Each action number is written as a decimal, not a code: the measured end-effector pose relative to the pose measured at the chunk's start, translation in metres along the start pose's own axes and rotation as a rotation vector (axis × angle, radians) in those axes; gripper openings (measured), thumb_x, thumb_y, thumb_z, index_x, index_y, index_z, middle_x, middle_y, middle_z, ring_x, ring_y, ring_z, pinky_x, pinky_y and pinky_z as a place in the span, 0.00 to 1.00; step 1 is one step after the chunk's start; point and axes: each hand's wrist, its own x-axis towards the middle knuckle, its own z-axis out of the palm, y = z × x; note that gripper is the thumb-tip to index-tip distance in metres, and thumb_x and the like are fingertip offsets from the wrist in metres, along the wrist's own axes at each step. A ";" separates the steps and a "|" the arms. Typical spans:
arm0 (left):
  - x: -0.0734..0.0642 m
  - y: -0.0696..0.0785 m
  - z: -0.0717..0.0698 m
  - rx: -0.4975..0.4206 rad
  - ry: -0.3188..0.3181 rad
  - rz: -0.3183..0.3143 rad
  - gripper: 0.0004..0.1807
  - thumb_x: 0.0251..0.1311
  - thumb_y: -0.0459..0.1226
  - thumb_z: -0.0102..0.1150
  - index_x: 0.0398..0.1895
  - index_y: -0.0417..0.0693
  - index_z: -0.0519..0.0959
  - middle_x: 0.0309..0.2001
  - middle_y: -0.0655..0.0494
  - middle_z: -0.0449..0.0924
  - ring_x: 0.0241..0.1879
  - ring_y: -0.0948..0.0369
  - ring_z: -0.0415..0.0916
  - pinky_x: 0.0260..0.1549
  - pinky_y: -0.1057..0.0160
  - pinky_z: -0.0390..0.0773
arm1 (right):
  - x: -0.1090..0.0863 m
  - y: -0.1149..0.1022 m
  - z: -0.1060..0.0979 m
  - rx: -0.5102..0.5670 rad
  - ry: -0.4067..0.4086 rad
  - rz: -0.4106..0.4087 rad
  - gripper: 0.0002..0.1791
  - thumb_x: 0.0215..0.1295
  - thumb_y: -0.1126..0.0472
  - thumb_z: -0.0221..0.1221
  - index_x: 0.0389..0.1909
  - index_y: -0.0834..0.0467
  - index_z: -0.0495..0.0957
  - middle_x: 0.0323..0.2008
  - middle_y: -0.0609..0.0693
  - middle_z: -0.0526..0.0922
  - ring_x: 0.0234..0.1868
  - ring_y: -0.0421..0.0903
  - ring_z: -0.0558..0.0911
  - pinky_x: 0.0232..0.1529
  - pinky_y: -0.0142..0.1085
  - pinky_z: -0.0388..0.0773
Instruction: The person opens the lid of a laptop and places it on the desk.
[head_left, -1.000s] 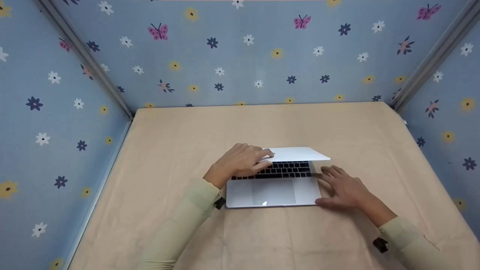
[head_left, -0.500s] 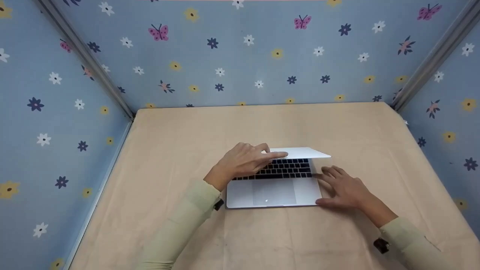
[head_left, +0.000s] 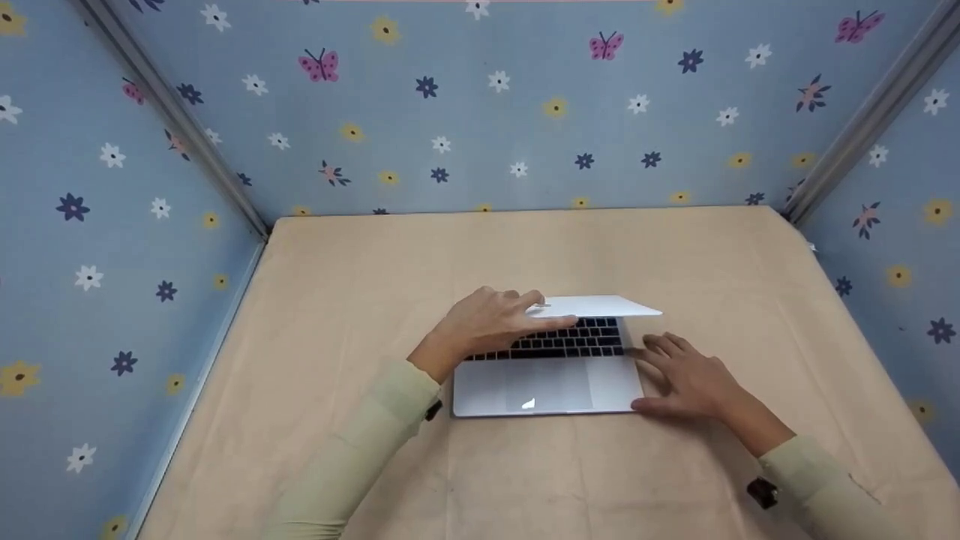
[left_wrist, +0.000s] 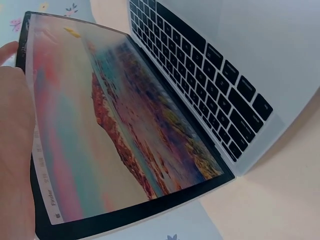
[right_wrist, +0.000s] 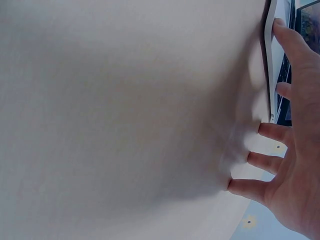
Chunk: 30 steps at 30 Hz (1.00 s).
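A silver laptop (head_left: pixel 480 386) lies on the cloth-covered table, its lid (head_left: pixel 600 305) partly raised over the keyboard (head_left: pixel 592 346). My left hand (head_left: pixel 484 322) holds the lid's upper edge, with a bent finger on the outer face and a straight digit along the front edge. In the left wrist view the lit screen (left_wrist: pixel 115 125) shows a colourful landscape, and that hand (left_wrist: pixel 16 145) covers part of its edge. My right hand (head_left: pixel 694 384) steadies the base's right side. Its thumb and index finger touch the base, while the other fingertips (right_wrist: pixel 239 185) rest on the cloth.
A beige cloth (head_left: pixel 337 300) spreads over the table around the laptop. Blue flower-patterned panels (head_left: pixel 480 105) with grey corner posts (head_left: pixel 172 112) enclose the back and both sides.
The lid has tilted up very slightly over the second. A digit of my left hand stretched out onto the lid, then shifted down to its front edge. My right hand stays put.
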 end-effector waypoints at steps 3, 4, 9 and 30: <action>-0.001 -0.002 0.003 0.060 0.052 0.023 0.38 0.82 0.35 0.61 0.85 0.81 0.64 0.65 0.54 0.85 0.36 0.58 0.88 0.24 0.63 0.84 | 0.000 -0.001 0.001 -0.003 0.000 0.001 0.53 0.63 0.20 0.66 0.82 0.47 0.75 0.84 0.62 0.72 0.84 0.73 0.69 0.47 0.75 0.86; -0.002 -0.003 0.004 0.077 0.069 0.029 0.38 0.81 0.35 0.61 0.84 0.80 0.65 0.65 0.54 0.84 0.36 0.58 0.88 0.23 0.64 0.83 | 0.000 -0.001 0.001 -0.004 -0.002 0.001 0.53 0.63 0.20 0.66 0.82 0.47 0.75 0.84 0.62 0.72 0.84 0.73 0.69 0.46 0.75 0.86; -0.005 -0.004 0.009 0.117 0.136 0.045 0.35 0.82 0.35 0.60 0.82 0.80 0.68 0.56 0.55 0.86 0.30 0.59 0.85 0.20 0.65 0.79 | 0.000 -0.002 0.000 -0.010 -0.010 0.006 0.53 0.63 0.20 0.66 0.82 0.47 0.75 0.84 0.62 0.72 0.85 0.73 0.69 0.46 0.74 0.85; 0.002 0.006 -0.001 -0.019 0.051 -0.023 0.36 0.84 0.33 0.58 0.85 0.78 0.67 0.42 0.50 0.87 0.27 0.58 0.81 0.26 0.65 0.82 | -0.001 0.000 0.001 0.004 -0.007 -0.001 0.54 0.64 0.21 0.68 0.83 0.48 0.74 0.85 0.62 0.71 0.85 0.74 0.68 0.50 0.76 0.85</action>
